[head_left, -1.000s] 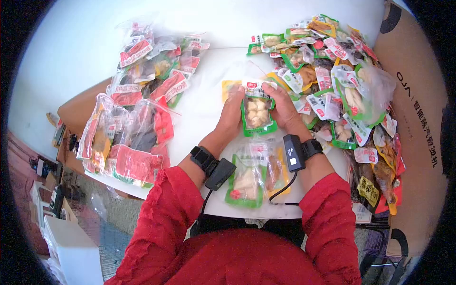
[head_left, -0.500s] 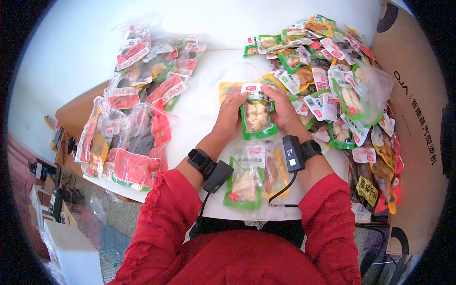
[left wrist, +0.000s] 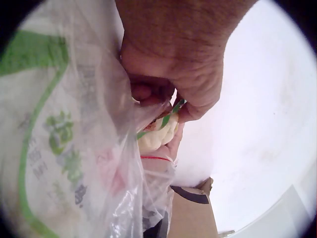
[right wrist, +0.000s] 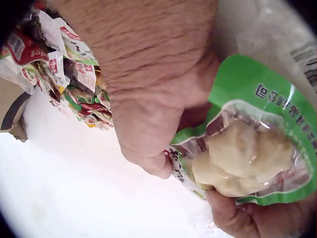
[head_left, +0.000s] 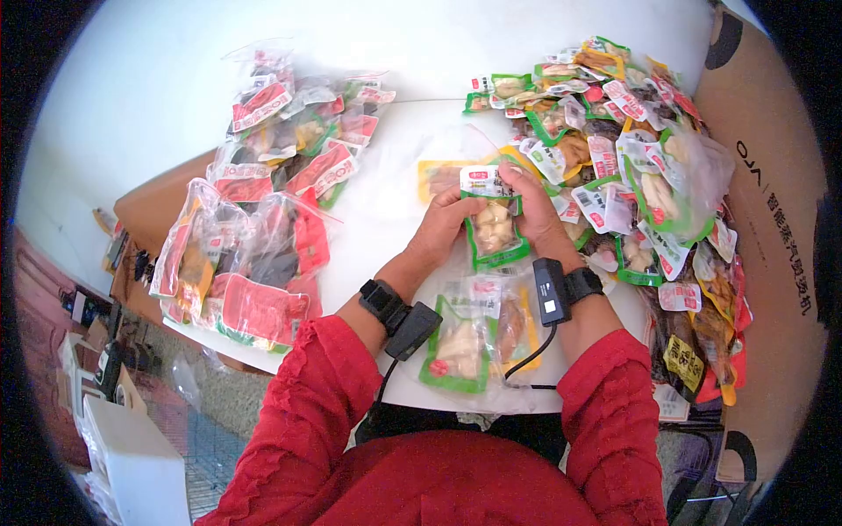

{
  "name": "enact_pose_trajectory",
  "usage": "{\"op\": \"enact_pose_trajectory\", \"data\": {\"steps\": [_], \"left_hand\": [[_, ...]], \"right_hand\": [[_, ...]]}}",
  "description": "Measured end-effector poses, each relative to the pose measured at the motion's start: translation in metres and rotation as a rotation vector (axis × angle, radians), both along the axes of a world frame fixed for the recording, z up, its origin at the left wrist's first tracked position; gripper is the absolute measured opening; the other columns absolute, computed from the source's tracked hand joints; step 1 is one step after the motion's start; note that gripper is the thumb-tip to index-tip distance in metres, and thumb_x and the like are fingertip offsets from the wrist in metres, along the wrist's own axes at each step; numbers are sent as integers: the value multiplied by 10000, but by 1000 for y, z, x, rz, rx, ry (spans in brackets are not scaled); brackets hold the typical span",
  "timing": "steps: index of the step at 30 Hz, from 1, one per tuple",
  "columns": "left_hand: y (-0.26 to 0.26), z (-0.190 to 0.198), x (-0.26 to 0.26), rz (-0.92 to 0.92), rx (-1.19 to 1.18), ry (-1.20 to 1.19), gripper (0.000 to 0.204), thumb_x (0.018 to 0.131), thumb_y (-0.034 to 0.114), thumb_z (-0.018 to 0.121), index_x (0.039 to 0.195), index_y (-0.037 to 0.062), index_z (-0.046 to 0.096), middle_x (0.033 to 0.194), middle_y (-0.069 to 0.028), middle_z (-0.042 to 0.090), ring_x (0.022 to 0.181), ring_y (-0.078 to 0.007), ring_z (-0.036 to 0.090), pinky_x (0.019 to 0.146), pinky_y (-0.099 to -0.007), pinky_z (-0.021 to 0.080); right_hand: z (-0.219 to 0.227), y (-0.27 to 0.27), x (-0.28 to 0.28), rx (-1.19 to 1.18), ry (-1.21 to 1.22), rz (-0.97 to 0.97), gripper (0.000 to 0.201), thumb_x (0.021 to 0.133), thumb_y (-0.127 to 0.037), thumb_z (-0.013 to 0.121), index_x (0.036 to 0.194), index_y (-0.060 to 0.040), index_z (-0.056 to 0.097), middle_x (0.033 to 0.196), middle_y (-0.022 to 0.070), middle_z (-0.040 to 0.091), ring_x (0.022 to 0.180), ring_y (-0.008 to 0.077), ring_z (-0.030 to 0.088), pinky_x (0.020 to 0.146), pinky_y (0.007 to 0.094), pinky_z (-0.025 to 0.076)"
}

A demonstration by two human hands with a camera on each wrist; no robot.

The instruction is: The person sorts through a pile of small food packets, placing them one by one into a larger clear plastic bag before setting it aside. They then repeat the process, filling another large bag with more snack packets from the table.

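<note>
In the head view, both hands hold a green-edged clear food packet point(head_left: 495, 230) with pale, lumpy pieces inside and a white label at its top. The left hand point(head_left: 445, 226) pinches its left edge, thumb lying toward the front. On the opposite edge, the right hand point(head_left: 537, 210) grips near the label. Up close in the right wrist view, the packet's pale contents point(right wrist: 247, 153) show through its window. Nearer the body lies a clear plastic bag point(head_left: 478, 285) containing a green-edged packet point(head_left: 458, 351) and a yellow-edged packet point(head_left: 516, 331).
Filled clear bags point(head_left: 263, 232) are heaped at the left of the white table point(head_left: 377, 193). A large pile of loose food packets point(head_left: 605, 167) covers the right side, beside a tall cardboard box point(head_left: 772, 237). Another yellow-edged packet point(head_left: 436, 180) lies just beyond the hands.
The left thumb has slid lower along the held packet, from its label toward the window. Both hands keep hold of it. The whole head view has shifted slightly.
</note>
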State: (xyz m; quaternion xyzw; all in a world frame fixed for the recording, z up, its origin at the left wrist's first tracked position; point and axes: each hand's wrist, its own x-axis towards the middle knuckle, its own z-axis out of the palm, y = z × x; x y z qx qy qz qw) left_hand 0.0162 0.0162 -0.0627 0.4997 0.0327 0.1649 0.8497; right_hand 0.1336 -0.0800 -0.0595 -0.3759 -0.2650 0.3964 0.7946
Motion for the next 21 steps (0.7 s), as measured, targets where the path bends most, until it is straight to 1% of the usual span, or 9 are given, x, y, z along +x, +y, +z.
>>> {"op": "enact_pose_trajectory", "data": {"steps": [5, 7, 8, 10, 13, 16, 19, 21], "left_hand": [[1, -3, 1, 18, 6, 9, 218, 788, 48, 527, 1003, 23, 552, 951, -51, 598, 819, -124, 575, 743, -257, 469], [2, -3, 2, 0, 6, 13, 227, 798, 56, 530, 1023, 23, 547, 977, -62, 598, 862, -146, 576, 792, -286, 463], [2, -4, 2, -1, 7, 13, 227, 798, 56, 530, 1023, 23, 547, 977, -62, 598, 862, -146, 576, 792, -286, 463], [0, -3, 3, 22, 12, 10, 208, 790, 47, 529, 995, 29, 556, 936, -41, 601, 801, -113, 575, 725, -248, 471], [2, -4, 3, 10, 39, 23, 196, 800, 79, 524, 987, 34, 559, 907, -32, 602, 768, -105, 575, 702, -241, 473], [2, -2, 1, 20, 17, 65, 191, 815, 122, 507, 979, 41, 562, 878, -27, 599, 736, -101, 572, 685, -239, 474], [3, -3, 1, 23, 45, 87, 216, 825, 159, 490, 986, 30, 555, 875, -31, 593, 748, -106, 569, 693, -243, 473], [2, -2, 1, 19, 24, 60, 222, 821, 150, 482, 990, 21, 549, 884, -35, 592, 759, -108, 567, 698, -243, 471]], "right_hand": [[-4, 1, 5, 21, -31, 24, 142, 813, -218, 543, 855, -82, 554, 838, 14, 574, 784, 113, 553, 686, 259, 451], [-5, 3, 6, 33, -12, 6, 142, 814, -215, 543, 859, -81, 556, 842, 15, 576, 783, 114, 554, 689, 262, 452], [-6, 4, 6, 44, 6, -12, 142, 814, -212, 543, 863, -80, 557, 846, 16, 577, 782, 116, 554, 692, 264, 452], [-6, 3, 8, 43, 16, -7, 145, 814, -209, 544, 871, -77, 558, 851, 16, 579, 786, 119, 555, 699, 268, 453], [-6, 3, 7, 45, 44, -12, 155, 813, -202, 546, 892, -69, 561, 866, 19, 582, 801, 125, 557, 718, 276, 453], [-7, 4, 7, 46, 57, -43, 170, 811, -196, 550, 915, -62, 564, 882, 25, 585, 826, 132, 557, 739, 282, 451], [-10, 6, 9, 40, 54, -78, 182, 808, -193, 554, 929, -58, 566, 892, 30, 587, 845, 136, 556, 754, 284, 448], [-11, 6, 9, 36, 56, -95, 186, 806, -192, 556, 934, -58, 568, 896, 32, 587, 852, 138, 555, 758, 284, 447]]}}
